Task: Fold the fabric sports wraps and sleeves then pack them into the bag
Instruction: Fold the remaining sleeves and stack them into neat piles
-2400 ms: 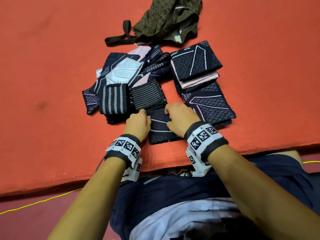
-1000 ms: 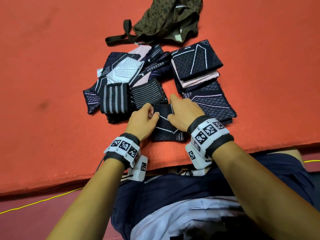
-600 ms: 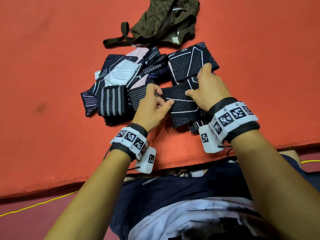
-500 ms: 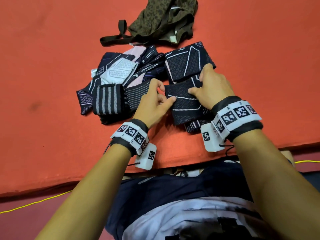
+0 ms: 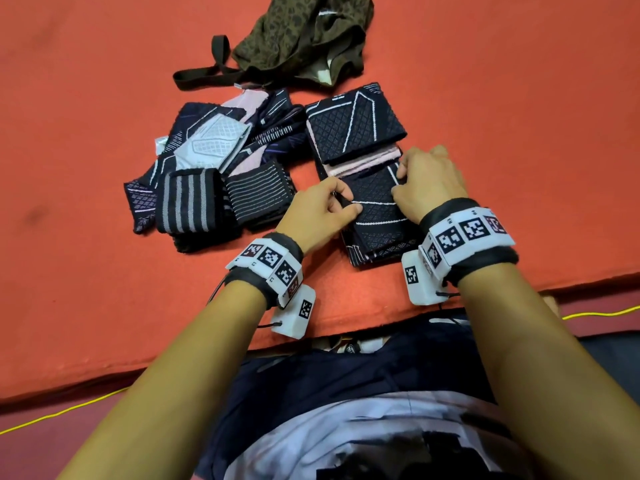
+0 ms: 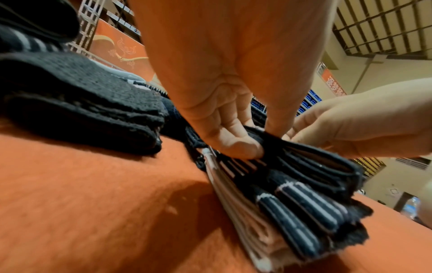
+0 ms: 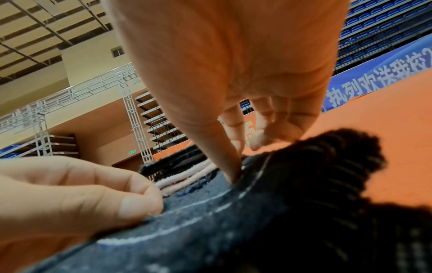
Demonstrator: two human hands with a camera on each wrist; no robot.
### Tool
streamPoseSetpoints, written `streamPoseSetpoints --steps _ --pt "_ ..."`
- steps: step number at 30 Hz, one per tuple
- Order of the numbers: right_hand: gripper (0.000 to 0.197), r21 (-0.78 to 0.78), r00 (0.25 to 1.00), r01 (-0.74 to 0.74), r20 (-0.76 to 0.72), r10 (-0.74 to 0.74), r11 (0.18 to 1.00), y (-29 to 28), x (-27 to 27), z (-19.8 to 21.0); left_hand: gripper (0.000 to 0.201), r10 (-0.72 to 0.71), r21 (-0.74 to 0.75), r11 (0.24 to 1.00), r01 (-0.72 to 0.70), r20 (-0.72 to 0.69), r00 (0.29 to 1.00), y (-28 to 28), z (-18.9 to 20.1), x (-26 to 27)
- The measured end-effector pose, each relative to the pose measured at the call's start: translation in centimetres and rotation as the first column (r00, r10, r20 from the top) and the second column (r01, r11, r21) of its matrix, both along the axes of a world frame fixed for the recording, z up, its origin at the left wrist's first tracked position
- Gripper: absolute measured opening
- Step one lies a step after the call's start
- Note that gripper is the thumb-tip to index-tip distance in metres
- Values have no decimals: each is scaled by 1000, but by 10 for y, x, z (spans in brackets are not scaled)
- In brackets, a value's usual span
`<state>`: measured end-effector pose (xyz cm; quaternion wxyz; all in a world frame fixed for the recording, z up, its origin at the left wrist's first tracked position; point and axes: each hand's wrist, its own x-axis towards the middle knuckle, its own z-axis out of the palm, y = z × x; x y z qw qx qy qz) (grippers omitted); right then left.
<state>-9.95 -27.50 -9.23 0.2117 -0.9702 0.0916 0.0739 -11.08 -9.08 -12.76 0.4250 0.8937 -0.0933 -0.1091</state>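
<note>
Both hands are curled, palms down: left hand (image 5: 320, 211) pinches the left edge of the sleeve (image 5: 375, 211), right hand (image 5: 429, 183) pinches its right edge. The sleeve lies on the stack (image 5: 381, 252), on the mat (image 5: 86, 116).

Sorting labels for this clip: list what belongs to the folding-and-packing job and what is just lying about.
Job:
- folded sleeve, pinched by left hand and right hand
- folded stack
- unfolded wraps pile
- camouflage bag

Lying about:
- yellow cord
- orange mat
</note>
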Motion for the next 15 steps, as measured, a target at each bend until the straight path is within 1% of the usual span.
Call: streamPoseSetpoints --steps 2,4,8,13,15 --pt "23 27 1000 -12 16 11 1000 4 -1 2 18 -26 55 998 27 -4 1000 -1 0 1" --pt "24 55 999 -53 15 52 997 10 -2 2 19 -46 113 993 47 -5 999 -1 0 3" --pt "20 68 992 -118 -43 121 991 19 -4 -7 22 -51 172 984 52 -13 999 1 -3 5" --pt "24 166 989 -97 -92 114 981 17 -5 -13 24 -26 170 985 31 -33 999 0 -8 1" --pt "26 198 994 -70 -70 86 978 12 -5 -13 26 -32 182 982 39 -41 999 -1 -10 -1"
